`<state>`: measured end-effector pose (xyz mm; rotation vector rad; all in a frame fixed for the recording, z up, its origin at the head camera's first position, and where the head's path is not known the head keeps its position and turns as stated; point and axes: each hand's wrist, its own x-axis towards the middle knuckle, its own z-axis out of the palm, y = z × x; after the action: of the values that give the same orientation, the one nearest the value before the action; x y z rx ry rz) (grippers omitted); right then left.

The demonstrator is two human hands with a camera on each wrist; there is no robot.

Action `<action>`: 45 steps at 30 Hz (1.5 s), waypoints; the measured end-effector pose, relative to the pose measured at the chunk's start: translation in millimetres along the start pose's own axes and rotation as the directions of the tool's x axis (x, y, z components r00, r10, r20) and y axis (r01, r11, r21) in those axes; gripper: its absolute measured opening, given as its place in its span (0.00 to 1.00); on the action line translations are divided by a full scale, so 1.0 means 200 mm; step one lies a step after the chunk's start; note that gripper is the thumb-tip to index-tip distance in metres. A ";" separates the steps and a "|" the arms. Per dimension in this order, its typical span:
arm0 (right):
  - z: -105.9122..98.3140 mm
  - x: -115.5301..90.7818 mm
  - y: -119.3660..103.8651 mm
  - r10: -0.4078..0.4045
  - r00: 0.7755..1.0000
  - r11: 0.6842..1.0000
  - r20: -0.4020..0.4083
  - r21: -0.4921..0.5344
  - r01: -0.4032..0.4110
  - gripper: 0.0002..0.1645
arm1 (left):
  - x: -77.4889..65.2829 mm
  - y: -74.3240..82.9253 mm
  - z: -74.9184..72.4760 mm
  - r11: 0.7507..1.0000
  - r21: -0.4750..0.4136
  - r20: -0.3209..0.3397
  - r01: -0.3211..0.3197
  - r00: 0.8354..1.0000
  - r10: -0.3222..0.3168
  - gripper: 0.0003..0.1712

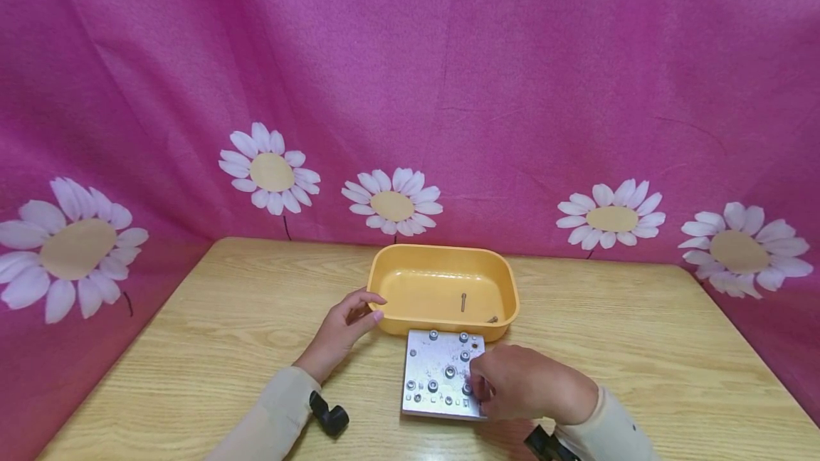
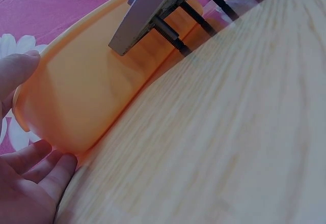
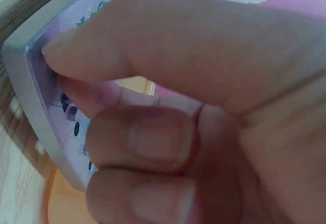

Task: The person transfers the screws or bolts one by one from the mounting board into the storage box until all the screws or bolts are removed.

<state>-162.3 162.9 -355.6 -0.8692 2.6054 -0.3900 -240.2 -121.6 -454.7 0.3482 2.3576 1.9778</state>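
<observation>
Metal plate [image 1: 435,360]: prob. seating bolt [image 1: 466,388]; R fingers [image 3: 102,51] narrow, can't tell grip; L fingers [image 2: 58,175] hold tray [image 1: 416,290]; next likely needs straight twist.

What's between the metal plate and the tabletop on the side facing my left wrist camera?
Threaded bolt shanks, jutting from the underside of the metal plate toward the tabletop; the left wrist view shows them.

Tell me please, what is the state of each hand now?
Left hand: holding the yellow tray by its corner.
Right hand: closed at the metal plate; anything pinched is hidden.
</observation>
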 end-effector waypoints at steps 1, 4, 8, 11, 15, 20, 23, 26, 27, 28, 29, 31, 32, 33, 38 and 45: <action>0.00 0.00 0.00 0.001 1.000 1.000 0.000 -0.001 -0.001 0.13 | 0.00 0.00 0.00 1.000 -0.001 0.001 0.000 1.000 0.000 0.12; 0.00 0.00 0.00 -0.001 1.000 1.000 -0.002 -0.003 0.001 0.13 | 0.00 0.00 0.00 1.000 -0.008 0.005 -0.006 1.000 0.006 0.13; 0.00 0.00 0.00 -0.005 1.000 1.000 -0.006 -0.002 0.005 0.13 | 0.00 0.00 0.00 1.000 -0.020 0.014 -0.009 1.000 0.010 0.13; 0.00 -0.01 0.00 0.002 1.000 1.000 -0.005 -0.003 -0.002 0.13 | 0.00 -0.01 0.00 1.000 -0.021 0.015 -0.006 1.000 0.006 0.13; 0.00 -0.01 0.00 0.009 1.000 1.000 -0.004 -0.009 -0.009 0.13 | 0.01 -0.01 0.00 1.000 -0.022 0.012 -0.002 1.000 0.002 0.13; 0.00 0.00 0.00 0.011 1.000 1.000 -0.001 -0.010 -0.011 0.13 | 0.01 -0.01 0.00 1.000 -0.018 0.012 0.000 1.000 0.000 0.13; 0.00 -0.01 0.00 0.012 1.000 1.000 0.002 -0.008 -0.012 0.13 | 0.01 -0.01 0.00 1.000 -0.012 0.009 0.000 1.000 0.000 0.13; -0.01 -0.01 0.00 -0.004 1.000 1.000 -0.008 -0.008 0.004 0.13 | 0.01 -0.01 0.00 1.000 -0.014 0.010 0.003 1.000 -0.003 0.13; -0.01 -0.01 0.00 -0.009 1.000 1.000 -0.011 -0.006 0.009 0.13 | 0.01 -0.01 0.00 1.000 -0.016 0.011 0.005 1.000 -0.005 0.14; -0.01 -0.01 0.00 -0.014 1.000 1.000 -0.015 -0.006 0.014 0.13 | 0.01 -0.01 0.00 1.000 -0.017 0.012 0.006 1.000 -0.005 0.14; -0.01 -0.01 0.00 -0.016 1.000 1.000 -0.016 -0.005 0.016 0.13 | 0.00 -0.01 0.00 1.000 -0.019 0.013 0.006 1.000 -0.006 0.14; -0.01 0.00 0.00 -0.013 1.000 1.000 -0.011 -0.002 0.013 0.13 | 0.01 0.00 0.00 1.000 -0.022 0.017 0.006 1.000 -0.006 0.14; -0.01 0.00 0.00 -0.008 1.000 1.000 -0.007 0.000 0.008 0.13 | 0.01 0.00 0.00 1.000 -0.022 0.017 0.005 1.000 -0.005 0.14; -0.01 0.00 0.00 -0.002 1.000 1.000 -0.003 0.002 0.002 0.13 | 0.01 0.00 0.00 1.000 -0.021 0.018 0.005 1.000 -0.005 0.14; -0.01 0.00 0.00 0.011 1.000 1.000 0.001 0.006 -0.011 0.12 | 0.00 0.00 0.00 1.000 -0.020 0.014 0.005 1.000 -0.004 0.14; -0.01 0.00 0.01 -0.015 1.000 1.000 -0.013 0.013 0.015 0.12 | 0.00 0.00 0.00 0.999 -0.032 0.005 0.013 1.000 -0.013 0.15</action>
<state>-163.3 164.0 -355.1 -0.8856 2.6066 -0.4176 -239.6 -122.3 -455.5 0.3348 2.3162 2.0050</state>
